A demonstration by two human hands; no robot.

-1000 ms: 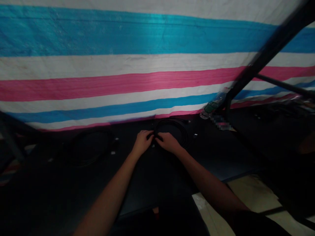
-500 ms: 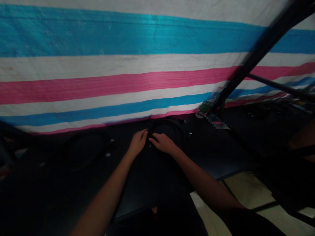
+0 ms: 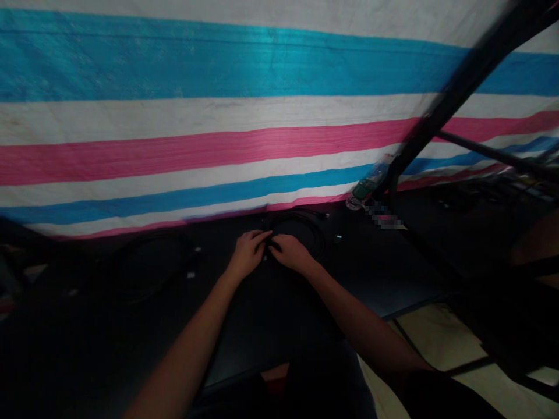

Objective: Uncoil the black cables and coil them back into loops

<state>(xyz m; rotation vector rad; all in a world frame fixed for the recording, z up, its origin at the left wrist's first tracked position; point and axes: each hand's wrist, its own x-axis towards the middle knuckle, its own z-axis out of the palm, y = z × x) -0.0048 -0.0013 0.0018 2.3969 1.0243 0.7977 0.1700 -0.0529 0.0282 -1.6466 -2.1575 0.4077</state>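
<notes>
A coiled black cable (image 3: 321, 235) lies on the dark table (image 3: 244, 326), with a pale connector end showing at its upper right. At the coil's left side, my left hand (image 3: 251, 250) has its fingers curled around the cable. My right hand (image 3: 288, 251) is closed on the same stretch from the right, its fingertips close to those of the left. Exactly how the cable runs between the fingers is hidden by the dim light. A tiny light-coloured piece shows just below the fingertips.
Another black cable coil (image 3: 151, 265) with pale ends lies to the left. A plastic bottle (image 3: 367, 186) leans by a dark metal post (image 3: 419, 139) at the back right. Behind the table hangs a striped tarp (image 3: 218, 151). A person's arm (image 3: 537, 241) shows at the far right.
My left hand has shifted slightly right, its fingers now reaching across to the right fingertips. The right hand has stayed nearly in place, moving a little to the right.
</notes>
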